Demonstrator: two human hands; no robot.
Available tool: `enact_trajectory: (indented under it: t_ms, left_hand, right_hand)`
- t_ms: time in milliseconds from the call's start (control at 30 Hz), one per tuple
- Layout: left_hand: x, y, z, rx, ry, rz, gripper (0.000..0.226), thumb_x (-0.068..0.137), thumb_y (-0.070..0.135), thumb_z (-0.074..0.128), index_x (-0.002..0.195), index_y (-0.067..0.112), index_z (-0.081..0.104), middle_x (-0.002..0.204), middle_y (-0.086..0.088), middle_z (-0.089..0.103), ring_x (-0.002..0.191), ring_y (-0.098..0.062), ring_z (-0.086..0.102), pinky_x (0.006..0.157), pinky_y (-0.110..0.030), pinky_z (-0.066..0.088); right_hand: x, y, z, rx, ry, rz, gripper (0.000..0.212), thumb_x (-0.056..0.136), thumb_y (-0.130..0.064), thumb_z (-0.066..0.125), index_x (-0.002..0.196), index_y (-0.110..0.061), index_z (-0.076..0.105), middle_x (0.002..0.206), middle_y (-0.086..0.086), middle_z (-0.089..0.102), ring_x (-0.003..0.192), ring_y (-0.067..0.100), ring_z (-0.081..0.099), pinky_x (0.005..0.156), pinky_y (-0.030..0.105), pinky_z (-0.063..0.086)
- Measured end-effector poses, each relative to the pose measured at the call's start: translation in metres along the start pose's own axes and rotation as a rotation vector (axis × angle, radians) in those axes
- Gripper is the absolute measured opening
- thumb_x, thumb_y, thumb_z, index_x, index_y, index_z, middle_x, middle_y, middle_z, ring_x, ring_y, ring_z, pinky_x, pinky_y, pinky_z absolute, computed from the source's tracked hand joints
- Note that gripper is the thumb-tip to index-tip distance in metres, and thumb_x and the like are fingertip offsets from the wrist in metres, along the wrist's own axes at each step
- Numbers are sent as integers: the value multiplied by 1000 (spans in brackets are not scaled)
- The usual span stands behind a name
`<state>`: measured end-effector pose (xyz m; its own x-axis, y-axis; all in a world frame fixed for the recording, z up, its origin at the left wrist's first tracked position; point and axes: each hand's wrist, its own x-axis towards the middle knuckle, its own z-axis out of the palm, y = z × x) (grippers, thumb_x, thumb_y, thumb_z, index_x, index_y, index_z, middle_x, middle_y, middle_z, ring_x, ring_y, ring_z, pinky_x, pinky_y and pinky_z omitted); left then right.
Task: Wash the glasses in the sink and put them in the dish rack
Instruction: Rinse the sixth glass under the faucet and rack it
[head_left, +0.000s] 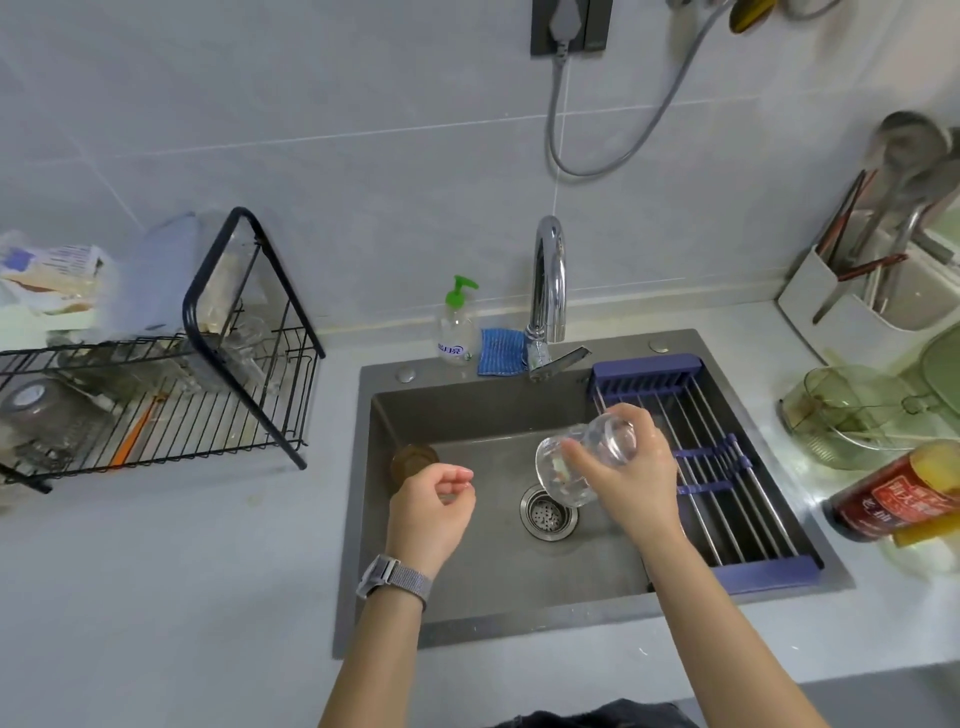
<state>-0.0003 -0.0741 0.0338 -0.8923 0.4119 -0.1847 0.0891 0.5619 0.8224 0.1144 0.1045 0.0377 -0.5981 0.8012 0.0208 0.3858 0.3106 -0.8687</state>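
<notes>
My right hand grips a clear glass over the grey sink, tilted with its mouth down and to the left, just above the drain. My left hand, a watch on its wrist, hovers over the left part of the basin with fingers loosely curled and holds nothing. An amber glass stands in the sink's left corner, partly behind that hand. The black wire dish rack sits on the counter to the left, with an upturned glass at its left end.
A chrome faucet rises behind the sink, beside a soap bottle and a blue cloth. A blue roll-up drainer covers the sink's right side. Right counter: utensil holder, green glass bowl, sauce bottle.
</notes>
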Motion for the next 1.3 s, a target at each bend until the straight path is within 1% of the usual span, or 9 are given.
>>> enact_trajectory:
  t_ms: [200,300,400,467,533,733,900,1033,1300]
  left_hand:
    - [2,1,3,31,-15,13,11,89,14,65,93,22,70,87,11,69,78,4,61,58,2,40]
    - [3,0,2,34,-3,9,12,88,13,65,90,23,71,86,13,69,80,4,63,63,0,42]
    - [0,-1,-1,46,-1,16,14,89,13,64,87,26,70,86,11,71,84,-8,68,75,-17,54]
    - [-4,-2,-6,192,38,43,10,91,19,61,92,26,68,91,11,69,86,-9,66,75,-26,56]
    - [-9,-1,-15,407,69,90,14,95,28,56,104,26,66,103,10,64,90,-9,62,71,-24,55]
    - [-21,-19,-63,442,107,-24,18,95,31,54,108,28,66,103,13,69,91,-7,64,76,-24,54]
    - [-30,-52,-105,305,189,-158,10,90,26,60,92,29,70,88,12,72,80,-10,67,78,-31,55]
    - [-28,-82,-148,234,228,-181,12,89,24,62,85,33,67,76,16,66,76,-8,67,78,-30,54]
    - [-14,-165,-274,149,188,-99,15,88,17,66,84,31,69,78,13,70,72,-1,65,68,-11,47]
  right_hand:
    - [-7,-3,12,-46,-76,4,46,72,-27,83,104,-36,51,103,-6,49,88,-1,48,70,7,33]
    - [-4,0,13,56,-80,69,42,71,-32,84,99,-38,54,102,-8,56,94,5,54,78,22,46]
    - [3,3,15,546,-117,374,42,73,-34,83,108,-31,59,112,4,67,97,24,67,77,42,58]
    - [6,6,20,831,-193,598,67,68,-37,85,125,-19,55,121,15,66,101,34,68,83,56,57]
    - [7,7,26,877,-231,647,65,70,-36,84,125,-14,55,118,17,68,98,36,69,85,62,53]
    - [3,-3,66,861,-392,696,43,77,-28,77,113,-14,59,91,12,67,71,27,66,64,37,55]
    - [-9,-35,108,869,-569,702,43,87,-26,66,125,-10,55,94,14,63,67,25,64,62,37,57]
    - [-34,-73,145,860,-672,677,16,91,-22,61,103,-12,57,76,12,64,56,24,65,48,36,55]
    - [-91,-154,272,732,-601,571,38,81,-25,75,114,-13,61,90,9,68,66,21,68,64,38,56]
